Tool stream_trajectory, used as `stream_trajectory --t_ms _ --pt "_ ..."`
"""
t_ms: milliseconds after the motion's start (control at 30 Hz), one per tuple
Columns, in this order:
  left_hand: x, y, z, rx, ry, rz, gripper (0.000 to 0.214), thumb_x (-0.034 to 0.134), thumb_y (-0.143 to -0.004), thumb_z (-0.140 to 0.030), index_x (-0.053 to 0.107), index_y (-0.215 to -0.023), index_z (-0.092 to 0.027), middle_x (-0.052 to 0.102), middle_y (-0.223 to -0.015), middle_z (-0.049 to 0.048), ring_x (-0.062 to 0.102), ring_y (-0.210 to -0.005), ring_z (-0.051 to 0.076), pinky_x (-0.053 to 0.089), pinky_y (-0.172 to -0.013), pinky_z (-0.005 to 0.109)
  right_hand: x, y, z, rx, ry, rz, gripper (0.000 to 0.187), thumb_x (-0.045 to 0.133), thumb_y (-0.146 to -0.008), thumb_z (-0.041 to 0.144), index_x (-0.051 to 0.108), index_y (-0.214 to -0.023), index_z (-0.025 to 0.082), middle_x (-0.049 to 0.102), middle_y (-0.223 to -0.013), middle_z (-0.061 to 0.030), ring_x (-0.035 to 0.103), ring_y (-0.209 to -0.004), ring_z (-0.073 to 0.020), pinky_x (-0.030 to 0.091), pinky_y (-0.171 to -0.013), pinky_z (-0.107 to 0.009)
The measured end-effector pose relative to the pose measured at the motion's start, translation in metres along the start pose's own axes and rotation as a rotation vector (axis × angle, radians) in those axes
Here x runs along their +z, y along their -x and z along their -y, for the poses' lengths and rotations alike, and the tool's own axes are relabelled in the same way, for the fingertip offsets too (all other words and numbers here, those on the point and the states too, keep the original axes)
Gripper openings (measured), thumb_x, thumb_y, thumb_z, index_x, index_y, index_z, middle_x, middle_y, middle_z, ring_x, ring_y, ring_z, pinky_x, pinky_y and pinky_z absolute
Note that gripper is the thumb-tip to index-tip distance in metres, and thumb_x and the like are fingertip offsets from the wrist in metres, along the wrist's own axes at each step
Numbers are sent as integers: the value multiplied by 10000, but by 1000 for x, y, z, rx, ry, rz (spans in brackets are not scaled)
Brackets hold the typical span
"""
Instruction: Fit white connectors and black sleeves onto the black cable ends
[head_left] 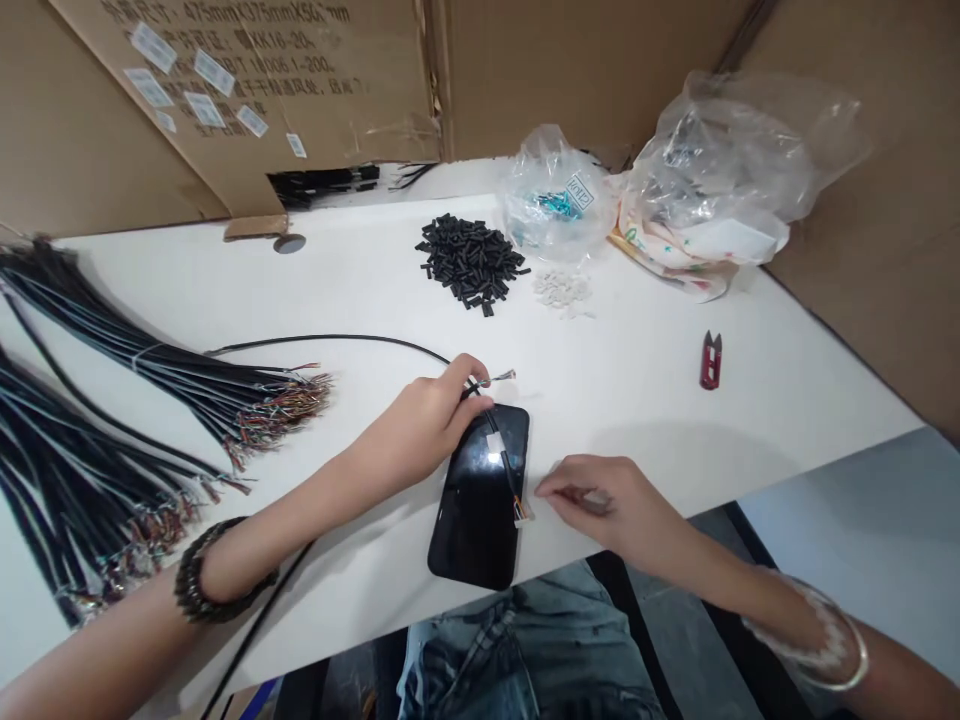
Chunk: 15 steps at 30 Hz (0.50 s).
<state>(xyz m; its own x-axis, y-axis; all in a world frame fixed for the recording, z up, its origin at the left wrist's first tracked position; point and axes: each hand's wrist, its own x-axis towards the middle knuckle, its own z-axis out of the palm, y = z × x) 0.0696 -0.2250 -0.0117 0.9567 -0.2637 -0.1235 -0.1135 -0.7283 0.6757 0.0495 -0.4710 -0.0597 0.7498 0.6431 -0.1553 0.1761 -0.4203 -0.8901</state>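
Observation:
My left hand [427, 425] is shut on a thin black cable [330, 338], close to its stripped, multi-coloured end [499, 377]. The cable runs down across a glossy black smartphone [476, 505] lying flat on the white table [660, 400]. A small white label [494, 443] sits on the cable, and a tiny connector [521, 512] lies at the phone's right edge. My right hand [592, 500] rests beside that connector, fingers slightly apart, with nothing visible in them.
Two bundles of black cables [150, 350] lie at the left. Behind my hands are a pile of black sleeves [469, 262], white bits [561, 292], plastic bags [720, 170] and red thread snips [710, 360]. Cardboard [225, 80] stands behind the table.

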Motion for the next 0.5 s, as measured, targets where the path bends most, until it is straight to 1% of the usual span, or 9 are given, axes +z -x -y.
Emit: stream_trajectory --t_ms 67,133,167,233,300,367,433,500 --pt "4 -3 4 105 -144 117 260 573 -925 -317 544 -1137 -169 490 -566 -59 476 -513 142 332 -547 248 12 7 0 6 -8 -35 189 545 -882 224 733 -890 207 696 -811 -49 616 -653 -154 464 -579 -282" --pt "6 -5 7 200 -177 244 276 676 -863 -304 611 -1101 -181 559 -598 -41 512 -528 141 336 -545 244 22 12 -1 13 -20 -84 178 566 -877 249 740 -855 217 702 -771 -48 627 -616 -163 470 -548 -287" --pt "7 -6 7 233 -182 286 246 696 -849 -290 641 -1066 -189 605 -639 -24 540 -552 143 341 -549 242 25 13 -1 19 -35 -111 165 591 -872 280 742 -839 222 707 -760 -49 631 -598 -168 472 -528 -287" --pt "9 -5 7 291 -199 338 152 672 -867 -257 669 -1002 -187 676 -736 15 600 -628 158 360 -571 241 31 16 -2 38 -87 -160 159 662 -840 360 741 -808 226 719 -757 -54 647 -587 -183 493 -512 -291" --pt "13 -5 6 332 -207 355 71 625 -895 -222 672 -915 -174 698 -768 37 627 -664 169 370 -583 242 35 17 -3 71 -145 -198 200 724 -789 418 742 -802 219 730 -782 -64 672 -611 -200 528 -527 -297" --pt "17 -4 5 365 -195 338 84 601 -902 -195 664 -856 -165 699 -757 40 631 -657 167 368 -579 240 37 16 -4 107 -184 -211 236 756 -754 432 744 -808 203 731 -794 -73 683 -631 -205 549 -552 -297" --pt "21 -3 4 398 -155 295 85 602 -903 -204 666 -863 -166 707 -778 34 631 -659 156 370 -580 235 36 15 -3 112 -212 -234 252 774 -733 426 745 -808 187 722 -774 -75 662 -601 -188 534 -533 -284" --pt "24 -1 3 419 -96 220 104 597 -914 -238 667 -892 -164 707 -784 29 621 -653 140 372 -582 228 31 14 1 77 -234 -290 236 776 -735 409 733 -776 180 703 -739 -70 623 -567 -167 501 -503 -269"
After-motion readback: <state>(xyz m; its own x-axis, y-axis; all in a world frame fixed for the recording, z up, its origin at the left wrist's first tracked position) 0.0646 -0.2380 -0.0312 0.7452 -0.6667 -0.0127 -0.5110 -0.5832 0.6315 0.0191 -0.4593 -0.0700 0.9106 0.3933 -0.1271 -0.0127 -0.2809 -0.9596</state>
